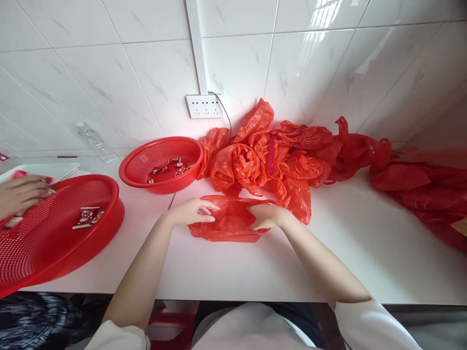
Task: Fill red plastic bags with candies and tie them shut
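Note:
A thin red plastic bag (229, 233) lies on the white table in front of me, its mouth spread open. My left hand (191, 212) is at the left side of the mouth, fingers stretched out and thumb apart over the opening. My right hand (265, 216) reaches into the right side, with its fingertips partly hidden inside the bag. I see neither hand pinching the plastic, and nothing shows inside it.
Crumpled red plastic bags (255, 160) are heaped along the wall, with more red bags (419, 184) at right. A red basket (127, 170) holds several small packets. At left, another person's hand (24, 194) is over a larger red basket (105, 233). A socket (204, 107) is on the wall.

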`<state>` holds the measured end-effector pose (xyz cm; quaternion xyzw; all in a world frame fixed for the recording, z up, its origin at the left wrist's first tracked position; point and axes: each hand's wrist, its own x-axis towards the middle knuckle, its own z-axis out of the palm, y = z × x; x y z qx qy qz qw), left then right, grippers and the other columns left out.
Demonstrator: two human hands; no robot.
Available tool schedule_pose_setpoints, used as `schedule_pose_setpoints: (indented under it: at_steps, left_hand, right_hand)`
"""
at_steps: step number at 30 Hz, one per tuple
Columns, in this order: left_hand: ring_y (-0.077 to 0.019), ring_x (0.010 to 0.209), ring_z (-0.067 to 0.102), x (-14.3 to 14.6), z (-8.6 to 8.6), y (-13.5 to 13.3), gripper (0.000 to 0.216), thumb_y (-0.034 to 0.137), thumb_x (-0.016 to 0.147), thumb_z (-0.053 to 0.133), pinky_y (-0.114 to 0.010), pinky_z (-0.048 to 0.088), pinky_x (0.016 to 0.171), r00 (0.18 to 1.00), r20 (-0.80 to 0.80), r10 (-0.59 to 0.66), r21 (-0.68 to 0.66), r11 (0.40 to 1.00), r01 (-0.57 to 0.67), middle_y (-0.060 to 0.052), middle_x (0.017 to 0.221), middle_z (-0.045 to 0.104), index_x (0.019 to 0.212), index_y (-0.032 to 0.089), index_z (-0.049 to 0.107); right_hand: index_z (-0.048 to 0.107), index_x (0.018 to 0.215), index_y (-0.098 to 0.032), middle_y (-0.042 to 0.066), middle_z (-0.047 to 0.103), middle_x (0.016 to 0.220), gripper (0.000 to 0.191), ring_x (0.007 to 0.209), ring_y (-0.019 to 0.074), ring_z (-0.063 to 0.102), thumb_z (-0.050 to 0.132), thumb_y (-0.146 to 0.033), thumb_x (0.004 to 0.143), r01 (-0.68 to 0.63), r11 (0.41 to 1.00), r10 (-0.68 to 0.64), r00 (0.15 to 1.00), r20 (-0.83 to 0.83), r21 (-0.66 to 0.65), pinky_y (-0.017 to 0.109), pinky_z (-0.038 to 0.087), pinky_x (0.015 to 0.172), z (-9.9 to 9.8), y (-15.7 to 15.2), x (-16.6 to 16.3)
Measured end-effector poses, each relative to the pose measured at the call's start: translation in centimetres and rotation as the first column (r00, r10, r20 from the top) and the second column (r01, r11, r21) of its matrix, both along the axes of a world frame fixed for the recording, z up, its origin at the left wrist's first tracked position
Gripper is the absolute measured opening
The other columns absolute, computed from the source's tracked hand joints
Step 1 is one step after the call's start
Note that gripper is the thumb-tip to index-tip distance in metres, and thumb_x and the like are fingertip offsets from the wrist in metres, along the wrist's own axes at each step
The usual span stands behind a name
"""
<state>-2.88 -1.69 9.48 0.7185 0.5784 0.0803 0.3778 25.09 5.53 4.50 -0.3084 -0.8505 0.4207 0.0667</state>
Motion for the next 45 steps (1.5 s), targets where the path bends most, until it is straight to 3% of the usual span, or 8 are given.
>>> schedule_pose_setpoints:
  at_steps: [4, 9, 14, 20, 29, 38, 41, 45]
  left_hand:
    - [-0.0178, 0.087, 0.064, 0.0, 2.8, -0.4, 0.038, 0.051, 0.088, 0.055, -0.03, 0.052, 0.082, 0.984, 0.034, 0.176, 0.345, 0.922, -0.177, -0.003, 0.106, 0.073, 0.109, 0.025, 0.073]
    - [-0.029, 0.117, 0.056, -2.8, 2.4, 2.5, 0.04, 0.04, 0.088, 0.057, -0.043, 0.041, 0.102, 0.777, -0.165, 0.607, 0.776, 0.567, -0.277, -0.011, 0.129, 0.063, 0.123, 0.022, 0.065]
    - [-0.0296, 0.104, 0.063, -6.0, -0.2, 5.2, 0.034, 0.026, 0.081, 0.063, -0.057, 0.013, 0.115, 0.519, -0.549, 0.656, 0.639, 0.729, -0.245, -0.011, 0.105, 0.073, 0.114, 0.017, 0.069]
    - [-0.0237, 0.092, 0.067, -5.1, -0.7, 4.0, 0.028, 0.026, 0.088, 0.053, -0.041, 0.025, 0.111, 0.542, -0.572, 0.616, 0.661, 0.737, -0.14, -0.009, 0.092, 0.074, 0.108, 0.014, 0.071]
    - [-0.017, 0.064, 0.061, 1.0, 0.1, -1.8, 0.029, 0.003, 0.078, 0.047, -0.045, 0.03, 0.111, 0.719, -0.362, 0.593, 0.912, 0.386, 0.14, 0.002, 0.065, 0.065, 0.081, 0.023, 0.068]
    - [-0.0216, 0.102, 0.065, 2.8, -3.6, -5.5, 0.033, 0.016, 0.085, 0.063, -0.048, 0.029, 0.113, 0.873, -0.258, 0.415, 0.964, 0.055, 0.259, -0.004, 0.11, 0.071, 0.114, 0.029, 0.067]
    - [-0.0293, 0.108, 0.062, 2.6, -4.9, -7.7, 0.032, 0.032, 0.081, 0.07, -0.046, 0.042, 0.098, 0.784, -0.022, 0.62, 0.99, 0.121, -0.068, -0.013, 0.115, 0.065, 0.113, 0.024, 0.068]
    - [-0.0316, 0.107, 0.062, 2.5, -4.9, -9.7, 0.07, 0.054, 0.079, 0.068, -0.042, 0.051, 0.082, 0.687, 0.001, 0.726, 0.722, 0.475, -0.503, -0.017, 0.138, 0.051, 0.14, 0.024, 0.05]
  right_hand:
    - [0.068, 0.109, -0.024, 0.006, 0.069, 0.112, 0.032, 0.101, 0.0246, 0.065, 0.064, -0.045, 0.085, -0.043, 0.999, 0.043, 0.999, 0.005, -0.01, 0.038, 0.051, 0.089, 2.4, -1.2, -0.7]
    - [0.061, 0.126, -0.021, 0.008, 0.067, 0.125, 0.039, 0.115, 0.0207, 0.064, 0.061, -0.039, 0.091, -0.181, 0.962, 0.137, 0.968, -0.21, -0.204, 0.035, 0.05, 0.101, 4.1, -1.7, -2.4]
    - [0.061, 0.124, -0.017, 0.01, 0.069, 0.121, 0.036, 0.113, 0.0195, 0.065, 0.061, -0.032, 0.092, -0.196, 0.965, 0.146, 0.954, -0.263, -0.175, 0.035, 0.05, 0.101, 4.3, -1.8, -2.9]
    - [0.063, 0.121, -0.02, 0.007, 0.071, 0.115, 0.037, 0.11, 0.0201, 0.066, 0.06, -0.044, 0.093, -0.148, 0.961, 0.076, 0.953, -0.292, -0.234, 0.038, 0.05, 0.103, 3.4, -1.4, -3.0]
    - [0.03, 0.151, -0.031, 0.012, 0.033, 0.159, 0.079, 0.106, 0.0234, 0.07, 0.065, -0.057, 0.085, 0.008, 0.731, -0.509, 0.674, -0.536, -0.683, 0.039, 0.064, 0.078, 4.4, -2.7, -4.9]
    - [0.061, 0.089, -0.016, 0.003, 0.072, 0.077, 0.018, 0.068, 0.0179, 0.07, 0.059, -0.014, 0.072, 0.166, 0.466, -0.836, 0.404, -0.371, -0.869, 0.032, 0.065, 0.059, 3.2, -1.2, -4.0]
    - [0.063, 0.09, -0.018, 0.003, 0.073, 0.081, 0.022, 0.07, 0.0194, 0.07, 0.062, -0.016, 0.069, 0.253, 0.511, -0.827, 0.406, -0.389, -0.821, 0.031, 0.064, 0.057, 3.3, -0.7, -1.9]
    - [0.065, 0.096, -0.021, 0.003, 0.076, 0.094, 0.028, 0.081, 0.0232, 0.073, 0.066, -0.019, 0.068, 0.338, 0.546, -0.819, 0.41, -0.402, -0.766, 0.034, 0.065, 0.065, 3.5, -0.5, 0.8]
